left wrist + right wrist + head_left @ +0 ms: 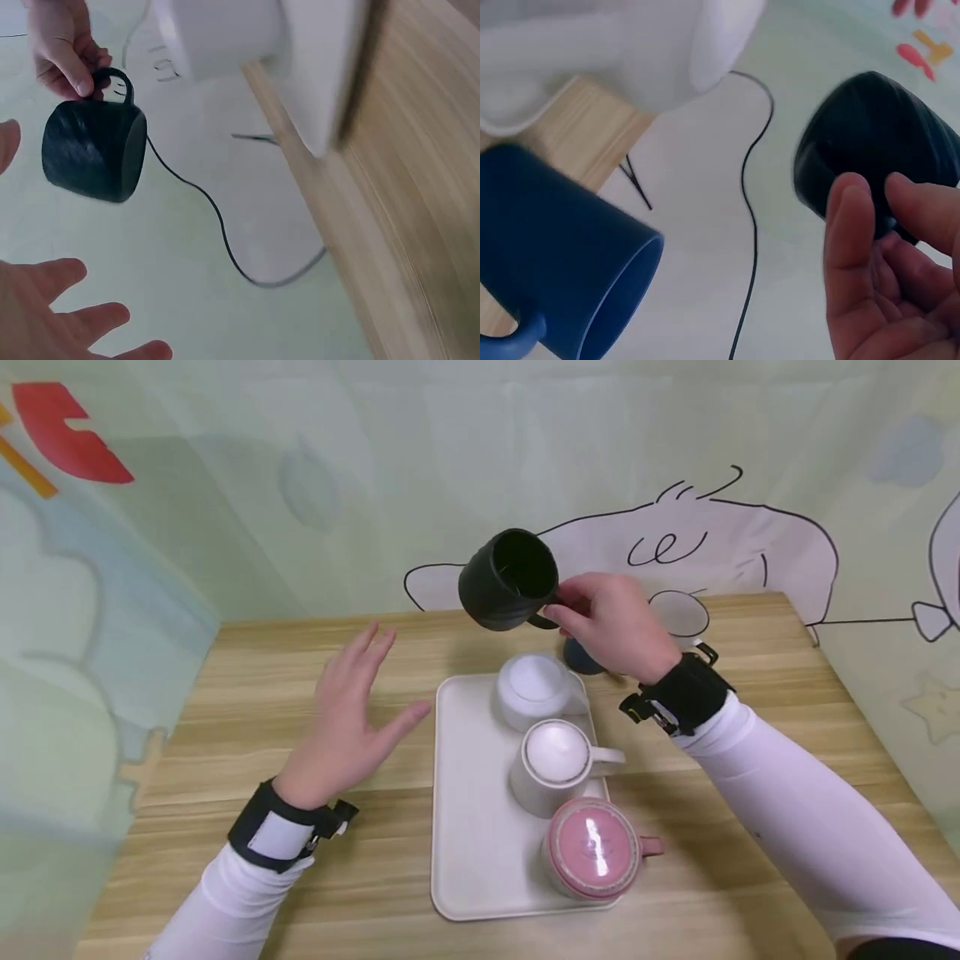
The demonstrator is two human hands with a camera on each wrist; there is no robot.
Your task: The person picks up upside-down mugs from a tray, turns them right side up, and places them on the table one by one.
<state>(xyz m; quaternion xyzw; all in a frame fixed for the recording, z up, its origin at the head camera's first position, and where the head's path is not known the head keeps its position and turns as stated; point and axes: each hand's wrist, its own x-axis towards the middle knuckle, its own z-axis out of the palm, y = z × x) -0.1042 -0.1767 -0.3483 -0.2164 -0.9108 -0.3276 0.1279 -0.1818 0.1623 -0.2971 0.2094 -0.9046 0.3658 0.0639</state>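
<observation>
My right hand (pixel 618 622) pinches the handle of a black mug (pixel 480 585), lifted above the back edge of the tray. The mug is tilted, its mouth facing up and toward the head camera; the left wrist view shows the black mug (pixel 86 150) hanging from its handle. My left hand (pixel 345 718) is over the table left of the tray, fingers spread, with nothing in it. On the white tray (pixel 480 827) stand a white mug (pixel 534 689), an off-white mug (pixel 551 768) and a pink mug (pixel 592 847) in a row, their bases up and handles to the right.
Right of the tray's back corner is a blue mug (pixel 581 656), partly hidden by my right hand but plainer in the right wrist view. A white cup (pixel 678 614) stands behind my right wrist. A cloth with printed drawings hangs behind the wooden table (pixel 247 693).
</observation>
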